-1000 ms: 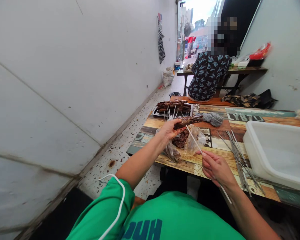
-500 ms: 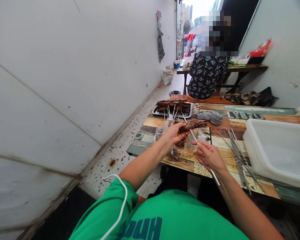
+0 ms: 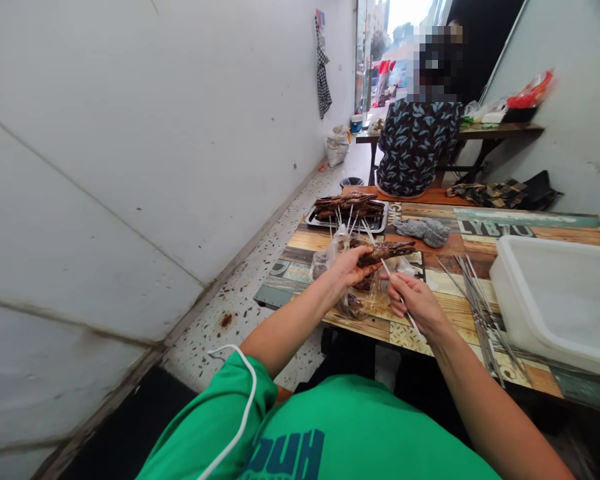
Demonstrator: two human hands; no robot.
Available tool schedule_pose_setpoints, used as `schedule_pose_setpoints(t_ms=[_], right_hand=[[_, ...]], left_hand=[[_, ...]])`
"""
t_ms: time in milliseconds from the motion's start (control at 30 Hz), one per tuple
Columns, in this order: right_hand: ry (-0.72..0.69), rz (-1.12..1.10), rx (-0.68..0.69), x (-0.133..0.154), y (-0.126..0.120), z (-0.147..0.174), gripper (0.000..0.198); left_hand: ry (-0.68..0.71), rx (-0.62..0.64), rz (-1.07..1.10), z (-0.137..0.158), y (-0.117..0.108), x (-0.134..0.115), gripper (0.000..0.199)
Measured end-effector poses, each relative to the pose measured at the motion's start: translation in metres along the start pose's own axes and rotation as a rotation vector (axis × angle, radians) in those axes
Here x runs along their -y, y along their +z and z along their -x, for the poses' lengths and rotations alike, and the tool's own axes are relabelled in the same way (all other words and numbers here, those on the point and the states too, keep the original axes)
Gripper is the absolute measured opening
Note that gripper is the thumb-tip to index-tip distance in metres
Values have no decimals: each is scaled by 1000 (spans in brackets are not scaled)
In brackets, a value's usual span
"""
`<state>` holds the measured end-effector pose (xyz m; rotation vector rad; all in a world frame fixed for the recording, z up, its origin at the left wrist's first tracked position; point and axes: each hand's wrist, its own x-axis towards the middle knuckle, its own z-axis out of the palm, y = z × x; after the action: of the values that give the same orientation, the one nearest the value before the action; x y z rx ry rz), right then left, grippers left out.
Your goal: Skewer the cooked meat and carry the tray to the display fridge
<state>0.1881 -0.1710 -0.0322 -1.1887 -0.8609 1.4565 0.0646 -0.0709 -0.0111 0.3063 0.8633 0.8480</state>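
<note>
My left hand (image 3: 354,265) is closed round a long, dark brown, glossy piece of meat (image 3: 387,251) whose exact cut I cannot make out. In my right hand (image 3: 414,301) a thin metal skewer (image 3: 386,269) is pinched, slanting up to the left. Its upper end meets the underside of the meat; how deep it goes is hidden. Below both hands, a clear plastic bag (image 3: 350,305) with more dark meat lies open on the table. Behind them, a metal tray (image 3: 379,224) carries a pile of similar brown pieces, with several skewers sticking out towards me.
Several loose skewers (image 3: 477,313) lie right of my right hand, beside a white plastic tub (image 3: 505,300). A grey cloth-like bundle (image 3: 423,231) rests on the patterned table (image 3: 300,257). Beyond, a person (image 3: 417,147) sits facing away on an orange-brown bench (image 3: 353,191). A white wall stands left.
My right hand has shifted slightly up along with the skewer, and less of the skewer shows below the hand. My left hand still holds the meat. The view has tilted a little.
</note>
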Motion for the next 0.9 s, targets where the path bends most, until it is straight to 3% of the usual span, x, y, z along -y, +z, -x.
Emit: schedule_pose_setpoints(t_ms=[100,200,300,400,467,733,833,900], right_hand=[[-26,44,-58,6,-6,7,46],[-51,66,-123,16,-14,15,45],[-63,56,-163,24,-24,24,46],[-78,62,-203,25,-31,32,45],[-74,60,-218,23,-33,37,44],[-48,37,-205,19,-27,48,48],[-49,27,-193,17,-28,50,49],[-47,23,-192,16,-31,51,48]], left_hand=[[26,65,-124,-7,-5,-6,11],[195,11,-319,-18,-16,-8,14],[392,-40,-795,-25,-29,-7,24],[477,89,-1359,-26,-35,-3,26],[515,200,-1589,-24,-35,1,27],[738,380,-1763,-26,-32,9,26],[700,533,-1779,-31,-31,5,24],[676,543,-1732,-33,-30,1,30]])
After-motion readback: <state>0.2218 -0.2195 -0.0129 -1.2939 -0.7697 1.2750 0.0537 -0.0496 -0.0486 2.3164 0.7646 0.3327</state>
